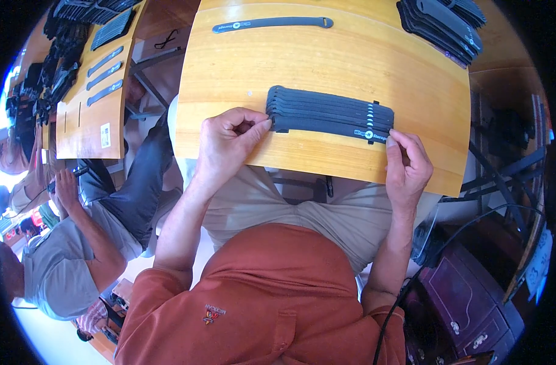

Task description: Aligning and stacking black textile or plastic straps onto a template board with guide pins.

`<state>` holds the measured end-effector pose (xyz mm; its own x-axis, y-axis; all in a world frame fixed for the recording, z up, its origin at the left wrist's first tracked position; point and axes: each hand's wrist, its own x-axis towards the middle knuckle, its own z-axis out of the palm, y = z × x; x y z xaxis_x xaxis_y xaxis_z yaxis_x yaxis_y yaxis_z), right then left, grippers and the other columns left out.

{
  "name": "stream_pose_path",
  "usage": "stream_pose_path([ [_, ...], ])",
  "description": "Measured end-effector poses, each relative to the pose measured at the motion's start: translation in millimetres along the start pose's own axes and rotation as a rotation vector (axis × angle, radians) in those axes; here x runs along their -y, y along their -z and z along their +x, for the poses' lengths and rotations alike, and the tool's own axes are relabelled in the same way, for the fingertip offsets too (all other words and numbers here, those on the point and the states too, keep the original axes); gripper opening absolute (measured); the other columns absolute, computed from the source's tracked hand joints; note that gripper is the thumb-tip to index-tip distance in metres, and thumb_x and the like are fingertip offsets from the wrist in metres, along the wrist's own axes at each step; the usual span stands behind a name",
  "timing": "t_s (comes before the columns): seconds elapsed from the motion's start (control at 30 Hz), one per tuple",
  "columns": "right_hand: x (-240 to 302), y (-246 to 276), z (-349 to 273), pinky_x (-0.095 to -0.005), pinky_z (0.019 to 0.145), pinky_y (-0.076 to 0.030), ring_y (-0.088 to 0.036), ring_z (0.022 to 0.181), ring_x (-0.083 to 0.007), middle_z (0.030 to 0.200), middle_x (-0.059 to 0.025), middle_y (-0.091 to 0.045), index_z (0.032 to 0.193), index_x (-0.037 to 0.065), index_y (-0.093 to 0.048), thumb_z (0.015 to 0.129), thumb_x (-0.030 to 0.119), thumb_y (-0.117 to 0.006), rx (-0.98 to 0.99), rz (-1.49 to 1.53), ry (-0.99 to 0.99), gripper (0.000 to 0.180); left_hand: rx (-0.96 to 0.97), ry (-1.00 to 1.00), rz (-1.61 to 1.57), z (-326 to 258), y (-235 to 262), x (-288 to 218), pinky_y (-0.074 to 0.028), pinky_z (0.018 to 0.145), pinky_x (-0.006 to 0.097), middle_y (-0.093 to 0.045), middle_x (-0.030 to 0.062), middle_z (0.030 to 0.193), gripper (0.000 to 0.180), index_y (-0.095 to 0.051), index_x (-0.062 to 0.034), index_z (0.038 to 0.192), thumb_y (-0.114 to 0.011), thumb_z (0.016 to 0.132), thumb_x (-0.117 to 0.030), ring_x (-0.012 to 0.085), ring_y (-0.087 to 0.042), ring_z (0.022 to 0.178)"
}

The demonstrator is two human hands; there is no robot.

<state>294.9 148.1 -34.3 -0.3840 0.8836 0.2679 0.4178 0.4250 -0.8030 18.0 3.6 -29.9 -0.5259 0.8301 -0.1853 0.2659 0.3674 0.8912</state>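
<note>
Our left hand (226, 146) and right hand (410, 165) pinch, thumb against finger, the two ends of the nearest strip in a fanned, overlapping stack of flat, dark-grey straps (329, 111), matte and round-ended, near the front edge of the yellow, glossy wood-grained surface (229, 79). Farther back lies one loose dark-grey strap with a slotted end (278, 23); by the right edge we see a layered pile of dark strips (439, 27), perhaps woven. A maroon panelled cabinet with silvery handles (466, 289) hides its contents.

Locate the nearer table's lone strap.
In the head view, the lone strap lies upper left on the wooden table, beyond the fanned straps, left of the stacked straps.
</note>
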Motion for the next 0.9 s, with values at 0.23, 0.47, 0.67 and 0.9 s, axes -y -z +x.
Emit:
stream_pose_path([
  [0.23,-1.8,-0.1,-0.2,-0.0275,0.066,-0.052,-0.067,0.077,-0.0166,0.090,-0.0123,-0.070,0.103,-0.004,-0.073,0.093,-0.002,-0.069,-0.002,-0.003,0.006,0.010,-0.028,-0.010,0.015,1.5,-1.3,1.8,-0.052,0.061,0.024,-0.073,0.0044,0.075,0.013,-0.077,0.0025,0.097,-0.079,0.090,-0.008,0.0059,-0.063,0.066],
  [0.47,2.3,1.2,0.1,-0.0273,0.065,-0.051,-0.066,0.075,-0.0156,0.087,-0.0119,-0.069,0.102,-0.005,-0.072,0.092,-0.004,-0.068,0.008,0.022,0.003,0.010,-0.004,-0.014,0.037,2.7,-0.2,-0.6,-0.053,0.061,0.024,-0.072,0.0039,0.075,0.012,-0.076,0.0027,0.096,-0.078,0.090,-0.007,0.0058,-0.063,0.066],
  [0.67,0.3,2.2,0.3,-0.0275,0.065,-0.051,-0.065,0.074,-0.0157,0.087,-0.0120,-0.069,0.101,-0.005,-0.072,0.092,-0.004,-0.067,0.020,0.013,0.018,0.011,0.013,-0.034,0.063,2.9,1.5,-3.2,-0.053,0.061,0.024,-0.072,0.0038,0.075,0.010,-0.075,0.0032,0.094,-0.077,0.090,-0.006,0.0057,-0.063,0.066],
  [0.9,-0.8,2.1,0.1,-0.0279,0.066,-0.051,-0.066,0.074,-0.0166,0.087,-0.0125,-0.069,0.100,-0.005,-0.072,0.092,-0.004,-0.067,0.010,0.025,-0.006,0.010,-0.004,-0.007,0.032,3.5,-0.6,-3.2,-0.053,0.062,0.023,-0.072,0.0036,0.075,0.012,-0.075,0.0037,0.096,-0.077,0.090,-0.006,0.0054,-0.063,0.067],
])
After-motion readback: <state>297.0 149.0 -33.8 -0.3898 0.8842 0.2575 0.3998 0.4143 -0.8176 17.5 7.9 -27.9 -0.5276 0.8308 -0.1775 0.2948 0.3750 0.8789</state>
